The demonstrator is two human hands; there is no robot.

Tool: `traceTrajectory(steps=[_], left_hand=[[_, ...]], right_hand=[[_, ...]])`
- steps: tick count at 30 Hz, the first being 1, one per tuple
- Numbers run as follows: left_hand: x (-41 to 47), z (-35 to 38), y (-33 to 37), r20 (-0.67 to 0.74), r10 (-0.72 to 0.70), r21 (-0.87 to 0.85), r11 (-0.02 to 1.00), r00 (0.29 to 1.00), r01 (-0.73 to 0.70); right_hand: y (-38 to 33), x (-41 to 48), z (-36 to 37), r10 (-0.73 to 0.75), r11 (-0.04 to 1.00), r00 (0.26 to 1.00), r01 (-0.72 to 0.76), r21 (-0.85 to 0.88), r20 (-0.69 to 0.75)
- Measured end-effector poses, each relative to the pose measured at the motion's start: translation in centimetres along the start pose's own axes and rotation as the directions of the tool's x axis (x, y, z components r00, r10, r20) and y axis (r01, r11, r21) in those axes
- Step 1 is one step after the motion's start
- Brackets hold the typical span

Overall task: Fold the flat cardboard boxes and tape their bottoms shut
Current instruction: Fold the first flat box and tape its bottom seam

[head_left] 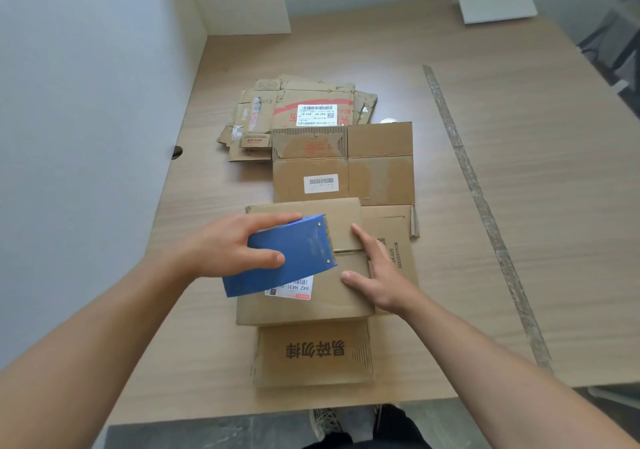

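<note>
Got my left hand [221, 246] wrapped round the blue tape dispenser [294, 258], its nose down on the folded box [304, 310] right in front of me. Right hand [379, 275] is flat on that box, fingers straight. The flat boxes [346, 168] lie just behind it.

Count on counter [519, 206]:
- blue tape dispenser [291, 254]: 1
- folded box [332, 306]: 1
- flat box [381, 168] lying singly: 1
- pile of flat cartons [263, 116]: 1; at least 3 sheets, exact number not resolvable
- white printed labels [317, 114]: 3
- grey strip [485, 213]: 1
</note>
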State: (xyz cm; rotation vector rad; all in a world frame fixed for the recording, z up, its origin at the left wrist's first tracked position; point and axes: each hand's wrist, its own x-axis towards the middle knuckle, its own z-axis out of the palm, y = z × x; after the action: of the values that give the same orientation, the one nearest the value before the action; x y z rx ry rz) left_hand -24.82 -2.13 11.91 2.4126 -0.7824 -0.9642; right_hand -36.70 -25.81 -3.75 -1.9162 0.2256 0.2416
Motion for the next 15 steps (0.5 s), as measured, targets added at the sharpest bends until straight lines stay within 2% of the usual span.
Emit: traceTrajectory(steps=[5,8,15], left_hand=[[1.4,-2.5,0.7,0.112,-0.016,0.138,0.99,0.994,0.0],[1.8,-3.3,-0.3,0.146,-0.067,0.137,0.989,0.987,0.047],[1.4,-3.1,-3.2,0.139,-0.111,0.039,0.993,0.984,0.107]], right_hand=[[0.4,-0.1,0.4,-0.022,0.999,1.0,0.022,0.024,-0.021],[0.5,-0.2,0.5,-0.037,0.999,0.998,0.039,0.035,-0.051],[0.4,-0.8,1.5,-0.076,0.983,0.991,0.056,-0.176,-0.112]])
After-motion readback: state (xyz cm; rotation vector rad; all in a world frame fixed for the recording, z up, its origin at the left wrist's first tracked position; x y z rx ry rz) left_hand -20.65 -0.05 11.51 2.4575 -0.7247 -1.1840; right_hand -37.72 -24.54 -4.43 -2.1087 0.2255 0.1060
